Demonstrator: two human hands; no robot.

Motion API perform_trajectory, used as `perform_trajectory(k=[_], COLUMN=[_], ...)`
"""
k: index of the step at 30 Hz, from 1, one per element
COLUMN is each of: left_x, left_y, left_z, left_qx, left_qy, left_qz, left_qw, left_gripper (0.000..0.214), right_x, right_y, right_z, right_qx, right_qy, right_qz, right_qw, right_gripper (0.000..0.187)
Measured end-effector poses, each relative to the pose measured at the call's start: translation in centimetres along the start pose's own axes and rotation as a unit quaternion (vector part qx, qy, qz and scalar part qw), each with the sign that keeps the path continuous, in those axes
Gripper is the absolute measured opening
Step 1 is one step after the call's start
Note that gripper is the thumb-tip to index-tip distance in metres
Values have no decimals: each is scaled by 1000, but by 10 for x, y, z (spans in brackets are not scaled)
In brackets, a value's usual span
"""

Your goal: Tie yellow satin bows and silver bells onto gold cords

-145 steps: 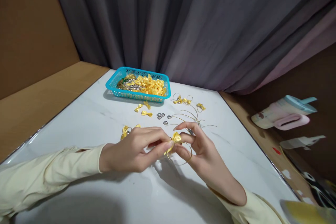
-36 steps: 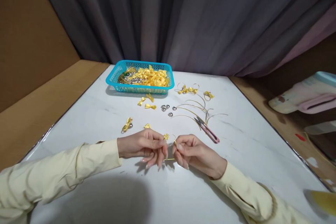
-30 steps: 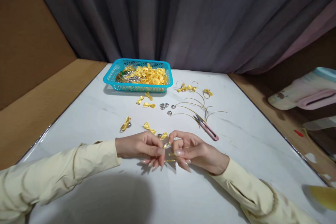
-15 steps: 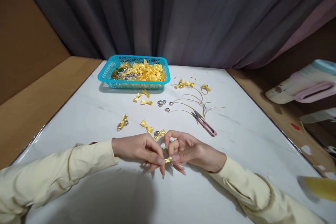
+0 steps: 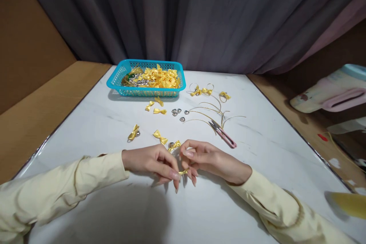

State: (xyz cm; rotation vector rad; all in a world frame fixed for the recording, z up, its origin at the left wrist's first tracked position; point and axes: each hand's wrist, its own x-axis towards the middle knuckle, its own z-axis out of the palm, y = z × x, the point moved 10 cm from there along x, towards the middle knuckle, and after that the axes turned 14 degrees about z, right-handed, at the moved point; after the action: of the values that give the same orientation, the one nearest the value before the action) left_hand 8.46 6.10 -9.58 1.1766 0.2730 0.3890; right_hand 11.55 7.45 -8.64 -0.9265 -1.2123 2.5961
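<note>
My left hand [image 5: 156,164] pinches a small golden-yellow piece [image 5: 183,172] between thumb and fingers. It looks like a bow or wound gold cord; the fingers cover much of it. Beside it, my right hand [image 5: 201,159] has its thumb and forefinger pressed together above the piece. Whether a thin cord end is between them does not show. Its lower fingertips are close to the piece's right end. Just beyond my hands lie a yellow ribbon bow [image 5: 174,146] with a silver heart-shaped bead [image 5: 171,145], and another yellow bow [image 5: 160,137].
A blue basket [image 5: 148,92] at the back holds yellow bows, silver beads and gold cord. Pink-handled snips [image 5: 224,134] lie right among loose gold cords [image 5: 207,113]. Loose silver beads [image 5: 176,111] and a finished-looking bow piece [image 5: 134,133] sit mid-table. A tumbler [image 5: 328,89] stands far right.
My right thumb has come off the golden-yellow piece and moved up against the forefinger. The right hand has shifted slightly to the right. My left hand still pinches the piece.
</note>
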Motion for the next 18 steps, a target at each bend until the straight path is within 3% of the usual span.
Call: perform_trajectory(k=[6, 13, 18], left_x=[1, 0, 0], left_y=[4, -1, -5], left_z=[0, -8, -5], left_qx=[-5, 81, 46], left_qy=[15, 23, 15], left_qz=[21, -5, -19], left_qw=[1000, 996, 999], left_gripper=[15, 15, 32], right_x=[-9, -13, -15], right_y=[-3, -7, -11], right_z=[1, -8, -14], right_qx=[-175, -197, -214], right_qy=[74, 125, 145], right_qz=[41, 33, 20], right_qw=[981, 972, 966], right_gripper=[24, 18, 18])
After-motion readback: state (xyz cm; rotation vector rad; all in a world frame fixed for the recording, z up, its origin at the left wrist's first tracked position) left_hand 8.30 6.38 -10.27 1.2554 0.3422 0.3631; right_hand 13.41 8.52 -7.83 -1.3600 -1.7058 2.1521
